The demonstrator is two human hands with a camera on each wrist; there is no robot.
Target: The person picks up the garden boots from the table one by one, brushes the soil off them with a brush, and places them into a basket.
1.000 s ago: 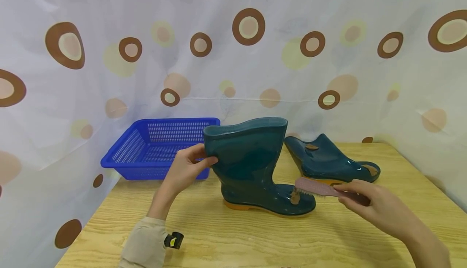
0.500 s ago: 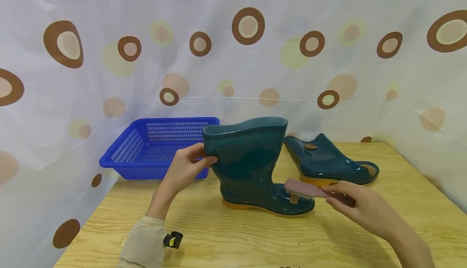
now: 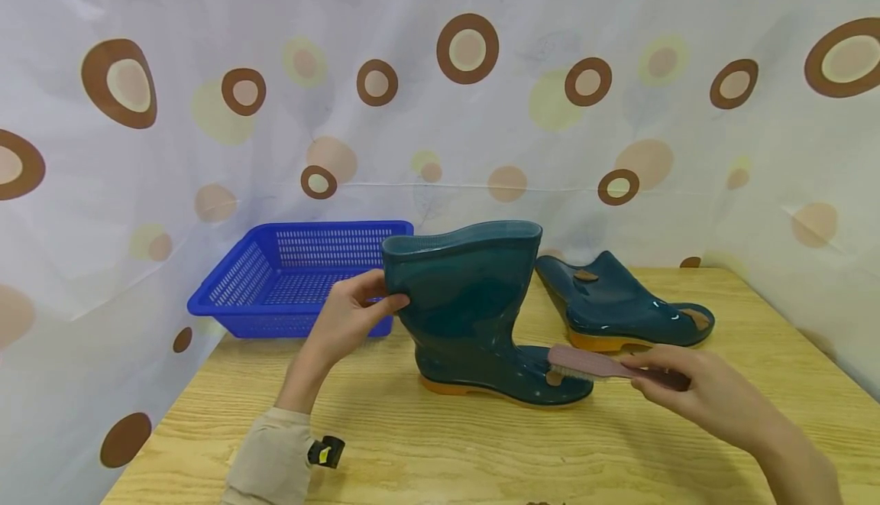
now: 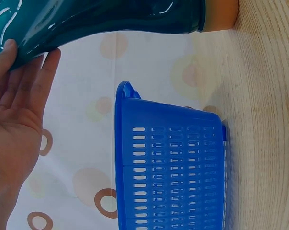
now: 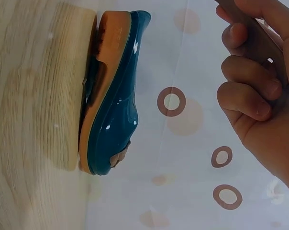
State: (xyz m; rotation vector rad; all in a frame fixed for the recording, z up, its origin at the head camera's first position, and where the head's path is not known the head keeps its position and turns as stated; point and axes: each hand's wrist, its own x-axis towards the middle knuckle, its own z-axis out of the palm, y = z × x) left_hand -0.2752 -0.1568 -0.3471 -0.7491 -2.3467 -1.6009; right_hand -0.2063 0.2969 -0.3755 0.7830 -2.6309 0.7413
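Note:
A dark teal rubber boot [image 3: 461, 306] with an orange sole stands upright on the wooden table. My left hand [image 3: 347, 318] grips its shaft at the back edge, thumb on the near side, fingers behind. In the left wrist view that hand [image 4: 15, 110] pinches the boot's shaft [image 4: 111, 17]. A brown patch of dirt [image 3: 554, 377] marks the boot's toe. My right hand [image 3: 708, 390] holds a pinkish brush [image 3: 584, 362] by its handle, bristles down against the toe at the dirt. In the right wrist view, fingers [image 5: 250, 76] curl round the brush handle [image 5: 264, 48].
A second teal boot [image 3: 619, 299], with brown patches on shaft and toe, lies on its side at the back right. Behind the left hand sits a blue perforated basket [image 3: 254, 312]. A patterned curtain [image 3: 426, 123] hangs behind the wooden table [image 3: 412, 451].
The brush moved left along the boot's toe, then back a little to the right. The left hand and the boot have stayed in place.

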